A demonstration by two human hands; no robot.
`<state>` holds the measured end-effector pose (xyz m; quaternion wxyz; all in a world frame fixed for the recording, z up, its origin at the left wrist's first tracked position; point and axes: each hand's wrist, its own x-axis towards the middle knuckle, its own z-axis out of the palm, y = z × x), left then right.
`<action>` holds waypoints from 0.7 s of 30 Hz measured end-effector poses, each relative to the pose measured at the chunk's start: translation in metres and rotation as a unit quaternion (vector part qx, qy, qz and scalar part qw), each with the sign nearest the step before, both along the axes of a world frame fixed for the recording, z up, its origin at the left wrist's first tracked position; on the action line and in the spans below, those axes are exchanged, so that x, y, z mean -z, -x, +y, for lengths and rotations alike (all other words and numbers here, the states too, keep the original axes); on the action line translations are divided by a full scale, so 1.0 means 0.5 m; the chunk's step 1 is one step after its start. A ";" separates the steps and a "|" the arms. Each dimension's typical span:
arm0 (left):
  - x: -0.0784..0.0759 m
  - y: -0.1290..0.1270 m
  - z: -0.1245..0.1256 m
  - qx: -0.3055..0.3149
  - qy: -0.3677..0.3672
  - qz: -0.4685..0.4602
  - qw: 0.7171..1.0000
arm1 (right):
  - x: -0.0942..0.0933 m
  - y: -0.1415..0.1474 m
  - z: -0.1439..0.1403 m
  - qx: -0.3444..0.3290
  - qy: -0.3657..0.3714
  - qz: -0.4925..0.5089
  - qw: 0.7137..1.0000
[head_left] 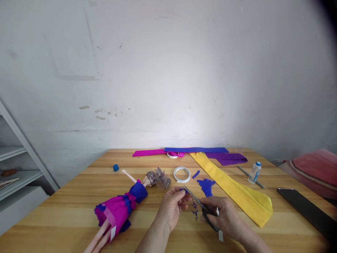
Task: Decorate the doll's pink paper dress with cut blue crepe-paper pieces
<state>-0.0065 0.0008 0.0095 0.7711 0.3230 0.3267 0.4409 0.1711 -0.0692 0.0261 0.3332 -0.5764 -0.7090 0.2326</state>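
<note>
Scissors [200, 205] are gripped by the right hand [226, 218]; blue paper [183, 190], pinched by the left hand [171, 207] beside the doll [123, 203], should be snipped slowly.

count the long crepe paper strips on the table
4: a magenta strip far left, a blue strip along the back edge, a purple strip right of it, a yellow strip running diagonally forward.

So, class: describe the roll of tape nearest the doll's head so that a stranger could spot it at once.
Start at the wooden table and find the doll lying on it. Just right of its grey hair lies a tape roll, flat. It is a white ring, unlike the other roll resting on pink paper by the wall.
</note>
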 end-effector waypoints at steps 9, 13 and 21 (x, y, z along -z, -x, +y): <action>-0.005 0.000 -0.002 -0.004 0.022 -0.007 1.000 | 0.002 0.001 0.004 -0.006 0.023 0.050 0.998; 0.001 0.001 -0.002 -0.012 0.015 0.038 0.999 | 0.006 -0.004 0.005 0.022 0.021 0.074 0.997; 0.002 0.001 -0.003 0.003 -0.026 0.147 0.989 | 0.001 -0.017 0.005 -0.046 0.107 0.153 0.981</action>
